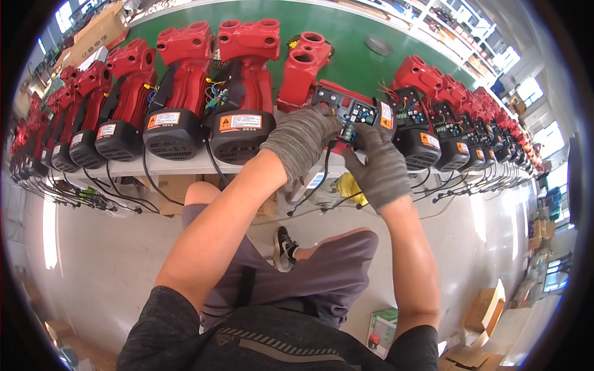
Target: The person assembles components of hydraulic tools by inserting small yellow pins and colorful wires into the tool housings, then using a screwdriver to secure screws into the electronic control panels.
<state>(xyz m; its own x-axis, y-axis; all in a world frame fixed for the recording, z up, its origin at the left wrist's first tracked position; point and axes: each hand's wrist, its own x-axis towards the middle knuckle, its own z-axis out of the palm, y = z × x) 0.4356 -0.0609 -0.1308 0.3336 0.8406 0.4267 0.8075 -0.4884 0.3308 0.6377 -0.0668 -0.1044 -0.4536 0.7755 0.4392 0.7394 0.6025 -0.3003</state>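
Note:
A red pump (303, 65) with a black motor part lies tilted on the bench before me, its wiring box open. Inside sits a circuit board (360, 115) with small parts and wires. My left hand (303, 137), in a grey knit glove, reaches over the box's left side, its fingers closed at the board's edge. From the right comes my right hand (380, 167), gloved alike, its fingers bent at the board's near edge; what they pinch is hidden. A black cable (323, 173) hangs down between my hands.
Similar red pumps line the bench on the left (179, 93) and on the right (421, 123), cables hanging off its front edge. A green mat (346, 31) carries a dark round disc (378, 45). Cardboard boxes (486, 306) stand on the floor at right.

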